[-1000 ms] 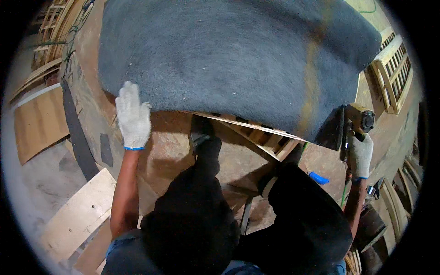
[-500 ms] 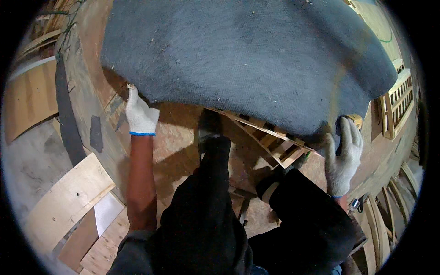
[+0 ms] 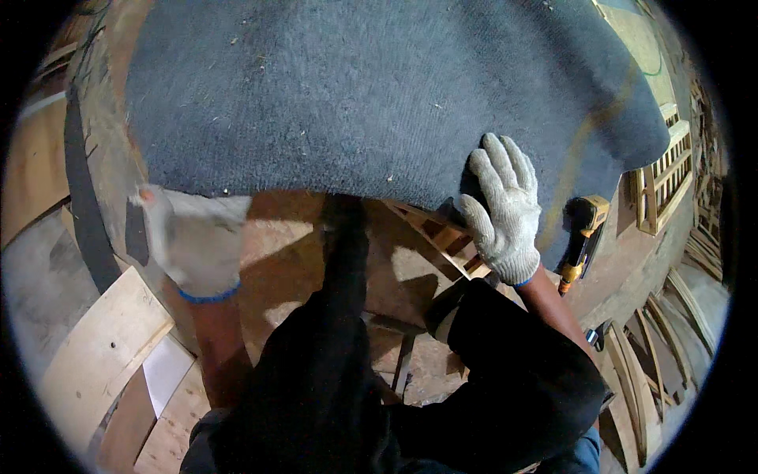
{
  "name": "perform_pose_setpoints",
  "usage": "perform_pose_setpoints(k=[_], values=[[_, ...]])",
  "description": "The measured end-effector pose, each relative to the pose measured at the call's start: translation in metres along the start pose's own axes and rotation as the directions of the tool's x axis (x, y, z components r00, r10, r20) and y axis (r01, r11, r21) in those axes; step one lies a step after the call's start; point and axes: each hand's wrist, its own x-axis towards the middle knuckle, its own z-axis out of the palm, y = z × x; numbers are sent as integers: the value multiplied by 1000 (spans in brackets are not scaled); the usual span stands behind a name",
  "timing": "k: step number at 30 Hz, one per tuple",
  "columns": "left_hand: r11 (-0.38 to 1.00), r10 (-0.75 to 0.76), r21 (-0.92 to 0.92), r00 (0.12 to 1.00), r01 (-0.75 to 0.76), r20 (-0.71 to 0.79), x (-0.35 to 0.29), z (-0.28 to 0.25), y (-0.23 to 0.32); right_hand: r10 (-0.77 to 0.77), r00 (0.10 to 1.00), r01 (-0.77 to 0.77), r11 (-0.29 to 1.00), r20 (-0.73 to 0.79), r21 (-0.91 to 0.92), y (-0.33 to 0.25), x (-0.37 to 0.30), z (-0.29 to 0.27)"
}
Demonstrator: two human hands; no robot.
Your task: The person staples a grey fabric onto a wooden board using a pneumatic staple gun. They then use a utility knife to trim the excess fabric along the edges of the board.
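Note:
A large blue-grey carpet-like sheet [image 3: 355, 103] is spread in front of me, its near edge curving above my legs. My right hand [image 3: 505, 209], in a white knitted glove with a blue cuff, lies on the sheet near that edge, fingers stretched out and apart. At the sheet's near left corner is my left hand [image 3: 197, 245], gloved alike and smeared by motion. Its fingers are against the sheet's edge; whether they grip it I cannot tell. To the right of my right hand lies a yellow-and-black hand tool [image 3: 584, 237], on the sheet's right margin.
A slatted wooden frame [image 3: 446, 237] shows partly under the sheet's near edge. Another slatted frame [image 3: 667, 178] stands at the right. Cut plywood boards [image 3: 103, 347] lie at the lower left, and curved wood strips [image 3: 632, 387] at the lower right.
My right hand has moved left from beside the yellow tool onto the sheet, uncovering the tool. My left hand has shifted left and slightly down. The sheet's near left edge sits lower in view.

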Motion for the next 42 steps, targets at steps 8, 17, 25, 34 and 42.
perform_pose_setpoints(k=[8, 17, 25, 34, 42], values=[[962, -197, 239, 942, 133, 273, -32, 34, -43, -9, 999, 7, 998, 39, 54, 9, 4, -12], [912, -235, 338, 971, 232, -32, -9, 67, -47, -50, 998, 47, 997, -49, -60, 11, 3, 3], [844, -410, 359, 911, 398, -44, -20, 74, -40, -23, 997, 12, 989, -73, -147, 10, 6, 15], [860, -461, 423, 790, 286, 403, -41, 89, -91, 0, 995, -15, 989, -99, -149, 6, 6, 26], [952, -83, 297, 997, 77, 6, -21, 71, -70, 4, 999, -10, 987, -38, -161, 3, 10, 17]])
